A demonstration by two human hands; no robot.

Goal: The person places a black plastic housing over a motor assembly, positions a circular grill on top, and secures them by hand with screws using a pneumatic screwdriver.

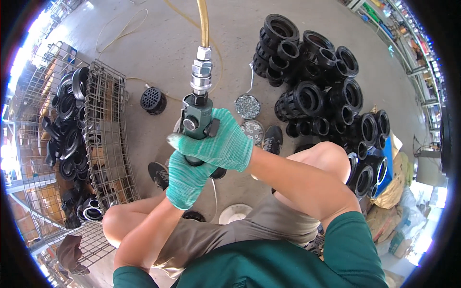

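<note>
Both my hands wear green knit gloves and are closed on one dark grey-green air tool [198, 117], held up in front of me. My right hand [221, 144] wraps its body beside a small lever. Just below, my left hand [188, 178] grips the lower part, mostly hidden by the gloves. Metal couplings [201, 72] top the tool, joined to a yellow air hose [203, 24] that runs off the far edge. What sits on the tool's lower end is largely covered by my hands.
Black ribbed plastic fittings [307, 98] are piled at right. A wire cage [108, 129] with black rings and pipe parts stands at left. On the floor lie a round tin of small metal pieces [248, 106], a tin of washers [252, 128] and a black perforated cylinder [153, 100].
</note>
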